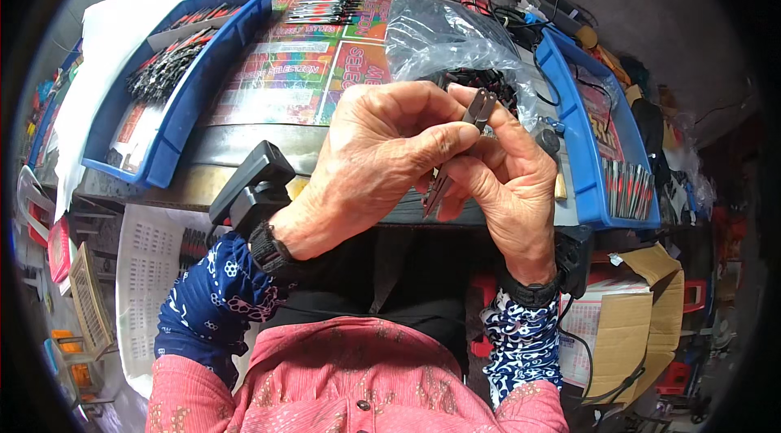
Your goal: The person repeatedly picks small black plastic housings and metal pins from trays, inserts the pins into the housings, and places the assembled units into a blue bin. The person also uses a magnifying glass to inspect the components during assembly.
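Both hands meet just above the table's near edge. The left hand (370,165) and right hand (508,181) both pinch one small thin grey metal clip (478,110). The fingers hide most of it. Only its top tip and a dark lower end stick out. Behind sits a clear crinkly plastic bag (443,39), with dark small parts inside that are hard to make out.

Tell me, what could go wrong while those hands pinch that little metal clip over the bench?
The left hand and right hand pinch the small metal clip only at the fingertips, so it might slip and drop toward the lap. Its pointed lower end sits close to the right palm and could prick it. The loose clear plastic bag just beyond could snag.
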{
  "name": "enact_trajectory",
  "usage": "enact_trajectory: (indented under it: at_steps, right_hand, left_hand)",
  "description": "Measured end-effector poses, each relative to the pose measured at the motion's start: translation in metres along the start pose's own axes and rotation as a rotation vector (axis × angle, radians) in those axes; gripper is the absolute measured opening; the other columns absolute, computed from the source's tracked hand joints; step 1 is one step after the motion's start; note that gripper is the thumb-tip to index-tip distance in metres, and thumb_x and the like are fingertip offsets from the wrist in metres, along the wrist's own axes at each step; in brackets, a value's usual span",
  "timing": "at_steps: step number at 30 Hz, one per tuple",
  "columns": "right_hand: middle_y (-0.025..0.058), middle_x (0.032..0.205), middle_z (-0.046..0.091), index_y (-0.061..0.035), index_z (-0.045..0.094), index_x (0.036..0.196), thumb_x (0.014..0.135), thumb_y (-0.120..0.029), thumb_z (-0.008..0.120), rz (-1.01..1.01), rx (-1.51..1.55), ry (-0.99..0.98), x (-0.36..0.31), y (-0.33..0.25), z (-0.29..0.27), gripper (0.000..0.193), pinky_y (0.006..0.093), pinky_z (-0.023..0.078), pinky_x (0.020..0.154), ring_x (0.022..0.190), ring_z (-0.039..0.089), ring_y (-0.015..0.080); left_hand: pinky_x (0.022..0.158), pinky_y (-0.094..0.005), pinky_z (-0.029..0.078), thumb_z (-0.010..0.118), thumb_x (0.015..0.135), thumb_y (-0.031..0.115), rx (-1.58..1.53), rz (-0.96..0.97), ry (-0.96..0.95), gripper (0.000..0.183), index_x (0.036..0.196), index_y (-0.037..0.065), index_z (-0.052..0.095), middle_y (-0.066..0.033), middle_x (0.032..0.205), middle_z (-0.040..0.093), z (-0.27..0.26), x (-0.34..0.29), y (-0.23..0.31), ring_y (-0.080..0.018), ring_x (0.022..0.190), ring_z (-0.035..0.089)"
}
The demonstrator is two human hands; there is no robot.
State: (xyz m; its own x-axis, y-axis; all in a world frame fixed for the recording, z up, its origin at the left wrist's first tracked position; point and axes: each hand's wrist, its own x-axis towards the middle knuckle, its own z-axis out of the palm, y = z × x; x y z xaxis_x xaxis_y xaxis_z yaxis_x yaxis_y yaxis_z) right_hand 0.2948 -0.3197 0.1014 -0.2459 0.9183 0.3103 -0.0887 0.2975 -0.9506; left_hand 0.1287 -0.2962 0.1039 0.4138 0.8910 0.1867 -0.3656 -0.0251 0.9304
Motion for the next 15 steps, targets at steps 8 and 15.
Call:
enact_trajectory:
  at_steps: [8, 15]
  right_hand:
    - [0.0045, 0.092, 0.067, -0.0036, 0.047, 0.139, 0.091, 0.001, 0.062, -0.006, 0.055, 0.002, -0.004, 0.003, -0.001, 0.050, 0.0178, 0.049, 0.053, 0.073, 0.064, 0.0096]
    - [0.0066, 0.098, 0.067, -0.0028, 0.046, 0.139, 0.091, 0.001, 0.062, 0.024, 0.090, -0.003, -0.010, 0.006, -0.011, 0.052, 0.0179, 0.050, 0.053, 0.076, 0.065, 0.0109]
  left_hand:
    - [0.057, -0.0197, 0.044, 0.071, 0.090, 0.016, 0.056, -0.026, -0.004, 0.015, 0.097, 0.003, 0.067, 0.0013, 0.081, 0.064, 0.001, 0.003, -0.007, -0.0048, 0.069, 0.056]
    - [0.056, -0.0199, 0.044, 0.071, 0.090, 0.018, 0.097, -0.038, -0.050, 0.017, 0.096, 0.003, 0.068, 0.0019, 0.078, 0.063, 0.005, 0.006, -0.012, -0.0043, 0.067, 0.055]
